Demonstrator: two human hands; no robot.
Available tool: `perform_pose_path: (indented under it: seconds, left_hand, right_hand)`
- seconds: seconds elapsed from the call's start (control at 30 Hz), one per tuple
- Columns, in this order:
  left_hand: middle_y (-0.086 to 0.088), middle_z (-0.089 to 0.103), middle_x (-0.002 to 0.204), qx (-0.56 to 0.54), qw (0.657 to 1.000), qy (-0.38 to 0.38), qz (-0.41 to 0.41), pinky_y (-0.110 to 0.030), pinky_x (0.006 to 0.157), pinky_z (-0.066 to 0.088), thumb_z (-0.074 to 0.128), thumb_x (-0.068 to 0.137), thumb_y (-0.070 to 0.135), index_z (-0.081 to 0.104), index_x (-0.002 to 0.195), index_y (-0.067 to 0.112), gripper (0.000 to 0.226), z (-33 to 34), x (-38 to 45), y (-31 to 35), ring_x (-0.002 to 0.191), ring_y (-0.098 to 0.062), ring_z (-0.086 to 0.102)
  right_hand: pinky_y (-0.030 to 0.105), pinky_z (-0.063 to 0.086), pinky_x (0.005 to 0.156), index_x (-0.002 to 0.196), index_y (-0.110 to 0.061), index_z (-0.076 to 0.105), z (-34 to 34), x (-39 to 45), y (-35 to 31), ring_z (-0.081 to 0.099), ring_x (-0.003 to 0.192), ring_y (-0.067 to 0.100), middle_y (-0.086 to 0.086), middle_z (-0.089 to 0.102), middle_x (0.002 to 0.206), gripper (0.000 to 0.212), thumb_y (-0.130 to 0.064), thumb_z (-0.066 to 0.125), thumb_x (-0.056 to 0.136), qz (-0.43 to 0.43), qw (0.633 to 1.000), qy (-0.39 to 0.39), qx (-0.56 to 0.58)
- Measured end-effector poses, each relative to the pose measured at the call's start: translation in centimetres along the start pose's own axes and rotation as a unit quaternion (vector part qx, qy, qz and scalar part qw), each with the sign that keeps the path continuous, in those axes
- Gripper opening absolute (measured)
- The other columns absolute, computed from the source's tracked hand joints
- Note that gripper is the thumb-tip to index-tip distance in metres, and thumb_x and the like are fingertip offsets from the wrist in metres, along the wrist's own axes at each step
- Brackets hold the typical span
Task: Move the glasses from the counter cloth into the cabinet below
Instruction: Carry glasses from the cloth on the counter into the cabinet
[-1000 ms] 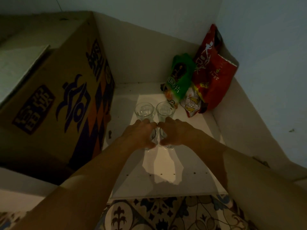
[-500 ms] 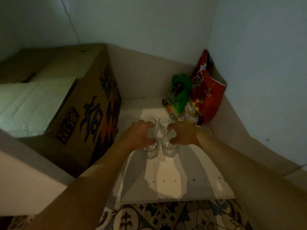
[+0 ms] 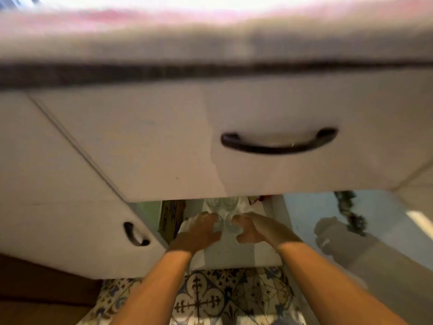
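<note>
Blur smears the whole upper half of the head view: the counter edge [image 3: 210, 55] is a soft pale band over a dark line, and nothing on top of it can be made out. Below it a white drawer front [image 3: 164, 141] with a dark curved handle [image 3: 278, 143] hides most of the cabinet [image 3: 234, 252] interior; only a narrow strip of the shelf shows under it. At the left a cabinet door [image 3: 58, 219] with a small dark handle [image 3: 134, 234] stands beside the opening.

Inside, on the white shelf, the glasses [image 3: 221, 206] stand close together, two clear rims visible at the back and the nearer ones half lost between the hands. A sliver of a printed cardboard box [image 3: 171, 214] shows at the left of the shelf, and a scrap of red packaging [image 3: 257, 198] at the back, both cut off by the drawer.

The left hand [image 3: 199, 231] and right hand [image 3: 251, 228] sit on either side of the front glasses, fingers curved inward; whether they grip or merely flank the glass I cannot tell. Patterned floor tiles [image 3: 210, 299] lie beneath the forearms.
</note>
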State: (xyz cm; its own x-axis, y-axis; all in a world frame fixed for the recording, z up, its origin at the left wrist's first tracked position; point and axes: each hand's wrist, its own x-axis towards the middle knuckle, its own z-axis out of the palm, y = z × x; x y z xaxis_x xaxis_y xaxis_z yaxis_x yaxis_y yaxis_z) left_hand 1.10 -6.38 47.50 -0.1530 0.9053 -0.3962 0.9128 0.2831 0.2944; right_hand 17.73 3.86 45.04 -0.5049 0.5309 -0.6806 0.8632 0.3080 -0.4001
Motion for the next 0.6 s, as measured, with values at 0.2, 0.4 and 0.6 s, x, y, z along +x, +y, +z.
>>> perform_pose_path:
  seconds: [0.2,0.4,0.6]
  left_hand:
    - [-0.007,0.059,0.133,-0.017,0.993,-0.109,-0.051,-0.035,0.093,0.048,0.051,0.092,0.05,0.056,0.13,0.023,0.047,-8.0,-10.1,5.4,0.114,-0.026,0.059]
    - [-0.004,0.06,0.131,-0.013,0.993,-0.112,-0.015,-0.045,0.091,0.052,0.059,0.087,0.042,0.052,0.135,0.031,0.049,-17.0,-18.5,9.5,0.112,-0.026,0.06]
    - [0.001,0.061,0.126,-0.013,0.996,-0.092,0.016,-0.042,0.091,0.053,0.06,0.091,0.039,0.052,0.133,0.028,0.044,-26.3,-23.9,12.8,0.107,-0.019,0.06]
  right_hand:
    - [0.038,0.045,0.101,0.141,-0.023,0.048,-3.5,-14.0,-6.9,0.051,0.125,0.028,0.008,0.052,0.141,0.056,-0.035,0.06,0.089,-0.031,0.995,-0.061,-0.068]
    - [0.034,0.048,0.079,0.132,-0.014,0.054,-9.1,-25.9,-11.9,0.06,0.111,0.031,0.013,0.059,0.128,0.045,-0.027,0.064,0.09,-0.048,0.99,-0.082,-0.109]
    - [0.047,0.056,0.087,0.129,-0.03,0.057,-17.5,-34.6,-16.9,0.063,0.101,0.027,0.001,0.063,0.115,0.047,-0.042,0.063,0.084,-0.088,0.983,-0.084,-0.137]
